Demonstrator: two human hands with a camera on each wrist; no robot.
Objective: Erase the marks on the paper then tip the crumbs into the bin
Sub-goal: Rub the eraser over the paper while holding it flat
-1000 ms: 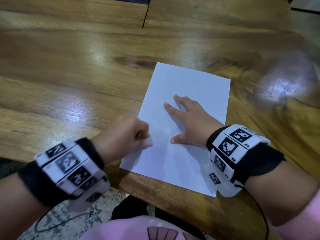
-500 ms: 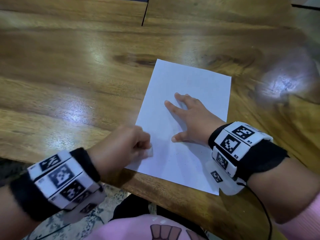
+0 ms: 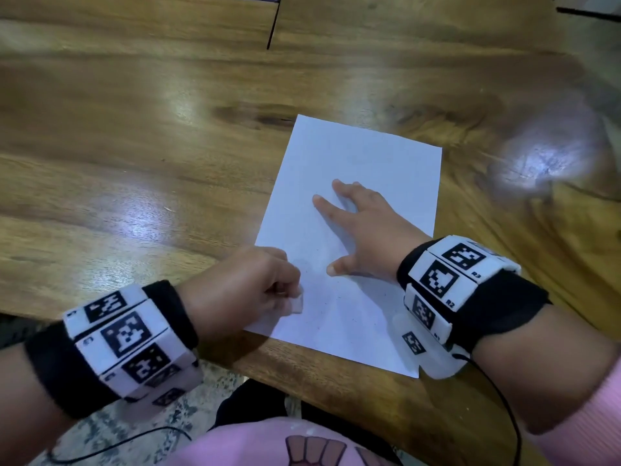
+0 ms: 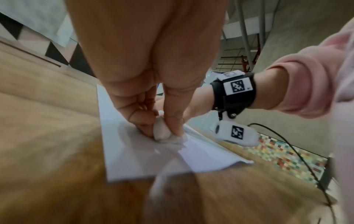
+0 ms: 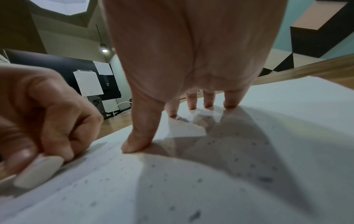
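paper (image 3: 356, 169) pinned by right hand (image 3: 366, 237), left hand (image 3: 242, 290) pinching eraser (image 3: 297, 302)

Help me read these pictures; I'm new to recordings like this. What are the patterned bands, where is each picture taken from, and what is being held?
No machine here: a person wears a band of printed markers on each wrist, each with a small camera. One picture comes from a head camera looking down; the other two look along each hand. A sheet of paper lies on a wooden table. The left hand pinches a white eraser against the paper's near left edge. The right hand presses flat on the sheet. Small grey crumbs dot the paper.
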